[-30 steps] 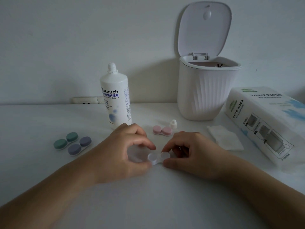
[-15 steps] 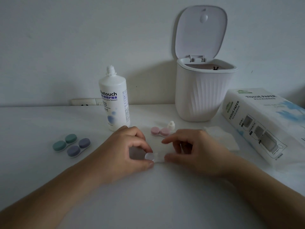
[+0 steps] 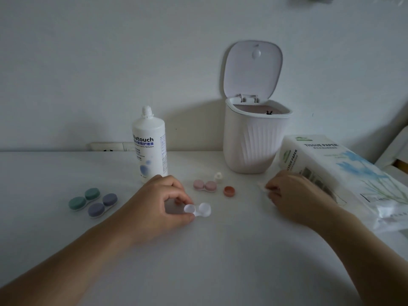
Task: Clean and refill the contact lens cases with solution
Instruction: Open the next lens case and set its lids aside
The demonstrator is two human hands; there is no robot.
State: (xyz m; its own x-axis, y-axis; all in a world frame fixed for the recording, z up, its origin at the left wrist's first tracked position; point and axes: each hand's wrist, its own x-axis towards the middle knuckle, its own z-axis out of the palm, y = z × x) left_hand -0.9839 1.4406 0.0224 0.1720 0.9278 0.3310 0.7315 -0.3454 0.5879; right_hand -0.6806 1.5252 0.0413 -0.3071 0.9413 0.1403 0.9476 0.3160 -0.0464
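Head view: risk is that the open white lens case (image 3: 198, 210), uncapped and pinched at 1 well only, tips or skids when wiped, its loose red cap (image 3: 229, 191) being knocked off the tabletop. Left hand (image 3: 154, 204) grips the case's left well between thumb and forefinger, mid-tabletop. Right hand (image 3: 295, 195), fingers curled, pinches a folded tissue (image 3: 262, 187) beside the tissue pack (image 3: 344, 173) at the right edge

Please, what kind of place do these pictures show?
Probably a table at home, set against a wall, perhaps in a bedroom or bathroom corner. A small lidded bin stands open by the wall, a wall socket sits behind the lens solution bottle, and a tissue pack lies nearby.
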